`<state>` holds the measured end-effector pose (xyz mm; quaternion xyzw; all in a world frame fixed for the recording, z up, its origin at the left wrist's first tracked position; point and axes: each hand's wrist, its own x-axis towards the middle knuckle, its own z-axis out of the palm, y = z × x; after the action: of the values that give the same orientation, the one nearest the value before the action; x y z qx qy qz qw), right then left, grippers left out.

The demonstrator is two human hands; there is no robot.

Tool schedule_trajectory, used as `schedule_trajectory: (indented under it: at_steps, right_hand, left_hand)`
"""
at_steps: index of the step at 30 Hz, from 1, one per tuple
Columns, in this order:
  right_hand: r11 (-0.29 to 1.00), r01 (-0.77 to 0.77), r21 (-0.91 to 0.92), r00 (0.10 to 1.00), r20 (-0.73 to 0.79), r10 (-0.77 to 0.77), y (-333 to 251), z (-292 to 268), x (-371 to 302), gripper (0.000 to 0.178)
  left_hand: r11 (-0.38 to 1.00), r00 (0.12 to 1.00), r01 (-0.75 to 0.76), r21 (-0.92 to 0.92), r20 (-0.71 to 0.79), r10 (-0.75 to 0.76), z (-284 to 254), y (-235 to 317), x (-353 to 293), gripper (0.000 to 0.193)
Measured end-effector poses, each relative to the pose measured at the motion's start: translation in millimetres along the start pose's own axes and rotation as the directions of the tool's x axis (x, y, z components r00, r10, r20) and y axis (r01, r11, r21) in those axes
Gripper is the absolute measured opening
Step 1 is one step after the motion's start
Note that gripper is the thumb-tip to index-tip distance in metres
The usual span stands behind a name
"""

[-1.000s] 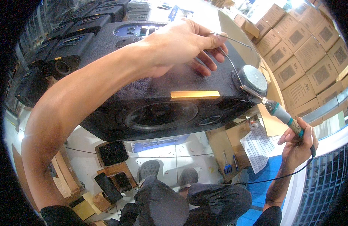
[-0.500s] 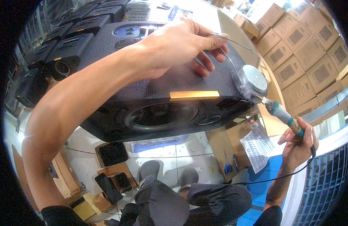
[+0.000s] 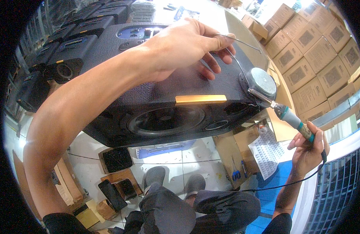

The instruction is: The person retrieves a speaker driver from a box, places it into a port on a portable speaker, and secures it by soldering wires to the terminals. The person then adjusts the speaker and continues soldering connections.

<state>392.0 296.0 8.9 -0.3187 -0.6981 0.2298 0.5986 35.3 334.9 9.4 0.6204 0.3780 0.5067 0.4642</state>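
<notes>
In my right hand [image 3: 310, 152] is a soldering iron [image 3: 292, 120], grey and teal, with a black cord trailing from its end. Its metal tip reaches the side of a small speaker driver [image 3: 263, 81] with a round grey magnet, at the right end of a black speaker cabinet [image 3: 148, 93]. My left hand [image 3: 199, 45] is over the cabinet top, thumb and forefinger pinching a thin bent solder wire [image 3: 248, 45]. One end of the wire runs down to the driver near the iron's tip; the exact contact is too small to tell.
More black speaker cabinets [image 3: 72, 52] stand at the far left. Cardboard boxes [image 3: 305, 58] are stacked at the far right. Below the cabinet are scissors [image 3: 235, 171], a blue pen [image 3: 244, 167], a printed sheet [image 3: 266, 150] and a dark phone-like slab [image 3: 112, 195].
Smoke around the iron's tip has thinned, so the tip shows more plainly. Both hands have stayed almost in place.
</notes>
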Motion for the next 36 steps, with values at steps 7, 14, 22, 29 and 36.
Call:
schedule_trajectory:
  at_steps: [7,14,22,29,36]
  right_hand:
    - [1.000,0.006,0.000,1.000,0.004,-0.006,0.8,0.7,1.2,0.050]
    - [0.999,-0.025,0.045,1.000,-0.018,0.026,0.4,1.4,1.7,0.049]
    - [1.000,0.006,-0.017,1.000,-0.004,-0.006,-2.5,2.9,0.1,0.049]
    - [1.000,0.010,-0.011,1.000,-0.005,-0.010,-0.4,4.2,1.1,0.048]
    - [0.999,0.045,0.017,0.997,-0.061,-0.044,-1.0,0.3,-0.8,0.052]
  left_hand:
    - [1.000,1.000,0.012,0.002,-0.006,-0.012,-1.1,-1.0,1.5,0.036]
    - [1.000,1.000,0.013,0.009,-0.015,-0.013,-1.0,-1.0,1.9,0.035]
    - [1.000,1.000,0.013,0.005,-0.015,-0.013,0.7,0.4,-0.3,0.034]
    - [1.000,0.999,0.017,0.012,-0.040,-0.016,-0.4,-0.3,1.1,0.035]
    - [0.999,0.982,-0.032,0.040,-0.186,0.039,-5.7,-1.2,4.2,0.037]
